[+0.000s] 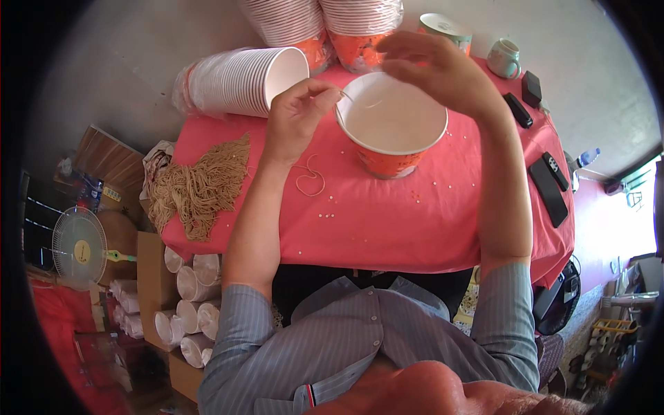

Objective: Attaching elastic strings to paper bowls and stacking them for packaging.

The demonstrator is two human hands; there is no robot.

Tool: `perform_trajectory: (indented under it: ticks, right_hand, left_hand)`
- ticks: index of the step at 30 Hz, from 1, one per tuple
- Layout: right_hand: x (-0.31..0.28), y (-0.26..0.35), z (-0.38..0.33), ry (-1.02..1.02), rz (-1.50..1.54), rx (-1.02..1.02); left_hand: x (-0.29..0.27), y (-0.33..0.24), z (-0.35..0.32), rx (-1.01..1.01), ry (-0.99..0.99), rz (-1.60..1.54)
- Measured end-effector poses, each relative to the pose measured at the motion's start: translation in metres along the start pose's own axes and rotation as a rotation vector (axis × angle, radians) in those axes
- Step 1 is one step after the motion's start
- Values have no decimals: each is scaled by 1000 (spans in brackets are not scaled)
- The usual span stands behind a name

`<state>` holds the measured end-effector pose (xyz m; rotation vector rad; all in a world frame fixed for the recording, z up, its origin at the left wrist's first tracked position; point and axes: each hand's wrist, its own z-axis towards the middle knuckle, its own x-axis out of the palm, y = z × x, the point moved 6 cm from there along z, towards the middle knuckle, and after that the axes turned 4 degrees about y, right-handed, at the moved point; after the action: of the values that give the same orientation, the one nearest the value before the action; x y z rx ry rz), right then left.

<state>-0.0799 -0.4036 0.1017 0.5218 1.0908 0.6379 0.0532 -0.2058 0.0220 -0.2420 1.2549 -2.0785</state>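
My left hand (299, 116) is closed in a pinch at the left rim of a paper bucket (394, 162), which is white inside and orange-red outside. Between its fingertips is a thin pale string (348, 97), a short length of which shows against the bucket's inner wall. Over the far right rim of the bucket hangs my right hand (443, 72), its fingers stretched out and slightly blurred, with nothing visible in them. A loose cord (312, 181) curls on the table beside my left forearm. Left of that forearm lies a bundle of tan cords (200, 181).
Stacked paper buckets (242, 76) lie on their side at the far left of the red-covered table (387, 235); more wrapped stacks (356, 41) stand behind. A mug (504, 58) and a black phone (548, 190) are on the right. Small white beads (326, 215) lie scattered about.
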Motion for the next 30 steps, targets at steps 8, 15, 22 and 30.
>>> perform_trajectory:
  ticks: [8,15,22,30]
  right_hand:
    - [41,2,7,223,228,36]
    - [42,2,8,162,410,120]
    - [64,-1,10,162,201,83]
    - [46,12,9,70,223,109]
  left_hand:
    - [0,4,-1,-17,-24,-145]
    - [-4,14,1,-15,-56,-239]
    - [-6,16,1,-17,-76,-250]
    - [-3,18,2,-44,0,-107]
